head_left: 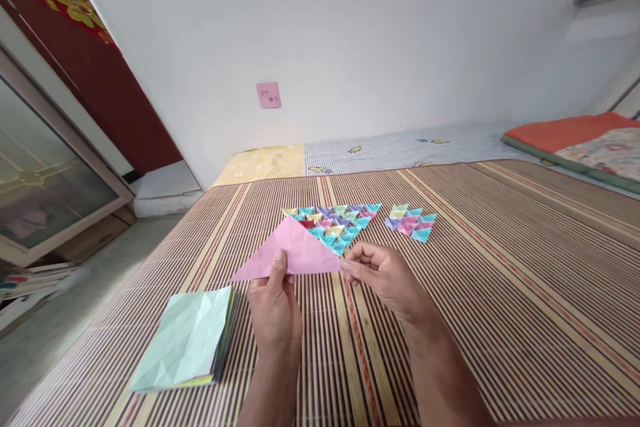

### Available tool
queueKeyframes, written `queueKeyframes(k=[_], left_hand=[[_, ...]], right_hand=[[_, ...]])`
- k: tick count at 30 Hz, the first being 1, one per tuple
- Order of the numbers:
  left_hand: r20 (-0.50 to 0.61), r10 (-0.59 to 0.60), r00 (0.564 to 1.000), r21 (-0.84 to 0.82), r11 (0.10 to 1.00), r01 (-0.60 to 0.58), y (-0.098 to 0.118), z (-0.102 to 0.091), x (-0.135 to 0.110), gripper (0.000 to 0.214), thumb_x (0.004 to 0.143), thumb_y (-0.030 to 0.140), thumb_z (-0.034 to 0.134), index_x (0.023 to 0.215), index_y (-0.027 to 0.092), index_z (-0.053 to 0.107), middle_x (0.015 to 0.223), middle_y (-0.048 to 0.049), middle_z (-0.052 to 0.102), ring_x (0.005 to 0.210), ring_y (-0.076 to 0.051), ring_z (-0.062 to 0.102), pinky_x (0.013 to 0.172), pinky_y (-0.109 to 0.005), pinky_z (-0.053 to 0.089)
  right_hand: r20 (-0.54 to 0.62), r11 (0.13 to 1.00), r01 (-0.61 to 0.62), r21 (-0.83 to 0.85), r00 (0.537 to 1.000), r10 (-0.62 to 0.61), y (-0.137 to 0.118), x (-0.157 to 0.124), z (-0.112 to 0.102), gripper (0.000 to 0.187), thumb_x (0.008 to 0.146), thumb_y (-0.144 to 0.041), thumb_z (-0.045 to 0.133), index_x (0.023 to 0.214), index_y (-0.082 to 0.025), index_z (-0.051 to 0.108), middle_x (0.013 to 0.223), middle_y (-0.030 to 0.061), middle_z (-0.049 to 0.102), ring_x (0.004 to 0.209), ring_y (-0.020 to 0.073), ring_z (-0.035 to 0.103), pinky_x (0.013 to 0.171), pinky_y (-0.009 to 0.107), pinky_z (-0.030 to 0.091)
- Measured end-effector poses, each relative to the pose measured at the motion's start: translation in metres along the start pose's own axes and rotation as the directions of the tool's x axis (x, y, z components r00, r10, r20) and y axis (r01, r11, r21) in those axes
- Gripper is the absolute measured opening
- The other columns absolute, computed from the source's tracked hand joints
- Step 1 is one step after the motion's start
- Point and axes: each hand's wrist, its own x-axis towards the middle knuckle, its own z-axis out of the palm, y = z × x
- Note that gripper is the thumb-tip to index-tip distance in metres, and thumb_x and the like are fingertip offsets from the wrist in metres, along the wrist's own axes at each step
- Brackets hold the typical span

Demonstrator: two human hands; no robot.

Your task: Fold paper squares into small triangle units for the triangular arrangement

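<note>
A pink sheet of paper (pixel 293 247), folded into a triangle with its peak upward, is held up over the striped mat. My left hand (pixel 275 307) grips its lower edge near the middle, thumb on the front and fingers behind. At the triangle's right corner, my right hand (pixel 373 273) pinches the tip between thumb and fingers. Just beyond the paper lies a group of small folded paper triangles (pixel 345 220) in several colours, partly hidden by it. A smaller group of folded triangles (pixel 411 222) sits to its right.
On the mat at left is a stack of creased paper sheets (pixel 185 337), pale green on top. The striped bamboo mat (pixel 500 293) covers the bed. Folded orange and floral bedding (pixel 575 140) lies at the far right. A pink note (pixel 269 95) is stuck on the white wall.
</note>
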Motion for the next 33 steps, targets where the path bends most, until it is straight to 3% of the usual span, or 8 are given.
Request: queueKeyframes(k=[4, 7, 9, 12, 16, 23, 26, 33], left_hand=[[-0.033, -0.044, 0.998, -0.064, 0.997, 0.042, 0.003, 0.001, 0.001, 0.034, 0.062, 0.023, 0.098, 0.088, 0.015, 0.079, 0.077, 0.0020, 0.073, 0.061, -0.007, 0.063, 0.053, -0.016, 0.049], [-0.018, -0.052, 0.998, -0.043, 0.998, 0.051, 0.000, 0.004, -0.007, 0.032, 0.068, 0.022, 0.095, 0.095, 0.016, 0.079, 0.087, -0.0021, 0.078, 0.074, -0.012, 0.070, 0.066, -0.019, 0.057], [0.000, -0.066, 0.998, -0.018, 0.998, 0.066, -0.003, 0.007, -0.013, 0.032, 0.071, 0.023, 0.093, 0.098, 0.016, 0.080, 0.095, -0.0053, 0.080, 0.085, -0.016, 0.074, 0.078, -0.024, 0.060], [0.028, -0.078, 0.997, -0.005, 0.997, 0.078, -0.005, 0.008, -0.018, 0.032, 0.072, 0.025, 0.093, 0.100, 0.016, 0.079, 0.093, -0.0050, 0.080, 0.082, -0.016, 0.074, 0.076, -0.025, 0.058], [0.013, -0.022, 1.000, -0.015, 1.000, 0.022, 0.001, 0.004, -0.008, 0.027, 0.070, 0.023, 0.093, 0.091, 0.015, 0.078, 0.083, -0.0003, 0.077, 0.070, -0.011, 0.069, 0.062, -0.019, 0.051], [-0.092, -0.007, 0.996, -0.070, 0.998, 0.000, 0.012, -0.004, 0.012, 0.017, 0.075, 0.017, 0.089, 0.084, 0.016, 0.075, 0.080, 0.0001, 0.075, 0.081, -0.014, 0.073, 0.070, -0.021, 0.058], [-0.073, -0.055, 0.996, -0.059, 0.997, 0.051, 0.010, -0.004, 0.012, 0.016, 0.076, 0.015, 0.088, 0.082, 0.015, 0.074, 0.073, 0.0004, 0.072, 0.072, -0.013, 0.072, 0.061, -0.019, 0.057], [0.033, -0.187, 0.982, 0.005, 0.982, 0.187, 0.000, -0.002, 0.003, 0.022, 0.069, 0.018, 0.094, 0.077, 0.012, 0.074, 0.062, 0.0025, 0.066, 0.048, -0.007, 0.057, 0.042, -0.015, 0.043]], right_hand=[[0.090, 0.986, -0.006, 0.166, 0.996, -0.009, 0.012, 0.005, 0.019, 0.034, 0.075, -0.044, 0.088, 0.093, -0.020, 0.071, 0.082, 0.0004, 0.071, 0.074, 0.0153, 0.068, 0.069, 0.027, 0.058], [0.125, 0.970, -0.018, 0.242, 0.992, -0.013, 0.019, 0.006, 0.050, 0.038, 0.075, -0.044, 0.088, 0.104, -0.023, 0.074, 0.092, 0.0024, 0.075, 0.086, 0.0207, 0.072, 0.082, 0.036, 0.062], [0.065, 0.975, 0.012, 0.222, 0.998, -0.027, 0.021, 0.005, 0.068, 0.031, 0.081, -0.045, 0.082, 0.105, -0.025, 0.076, 0.094, 0.0027, 0.076, 0.090, 0.0220, 0.072, 0.089, 0.038, 0.061], [-0.090, 0.989, 0.096, 0.110, 0.992, -0.086, 0.021, 0.003, 0.082, 0.023, 0.092, -0.044, 0.069, 0.089, -0.022, 0.074, 0.078, 0.0020, 0.071, 0.074, 0.0196, 0.069, 0.075, 0.033, 0.060], [-0.177, 0.983, 0.176, 0.044, 0.970, -0.166, 0.015, 0.003, 0.072, 0.033, 0.097, -0.042, 0.062, 0.072, -0.021, 0.061, 0.060, -0.0031, 0.052, 0.054, 0.0134, 0.051, 0.053, 0.025, 0.048], [-0.315, 0.976, 0.212, -0.041, 0.925, -0.214, 0.011, 0.007, 0.032, 0.037, 0.097, -0.041, 0.061, 0.067, -0.020, 0.057, 0.063, -0.0032, 0.052, 0.058, 0.0124, 0.052, 0.056, 0.024, 0.045], [-0.409, 0.982, 0.182, -0.058, 0.893, -0.189, 0.012, 0.007, 0.020, 0.036, 0.098, -0.044, 0.062, 0.071, -0.020, 0.063, 0.064, -0.0020, 0.057, 0.061, 0.0137, 0.056, 0.060, 0.025, 0.049], [-0.259, 0.948, 0.247, -0.201, 0.920, -0.294, 0.002, 0.003, 0.023, 0.020, 0.097, -0.039, 0.067, 0.096, -0.021, 0.075, 0.089, 0.0043, 0.074, 0.085, 0.0196, 0.070, 0.079, 0.033, 0.055]])
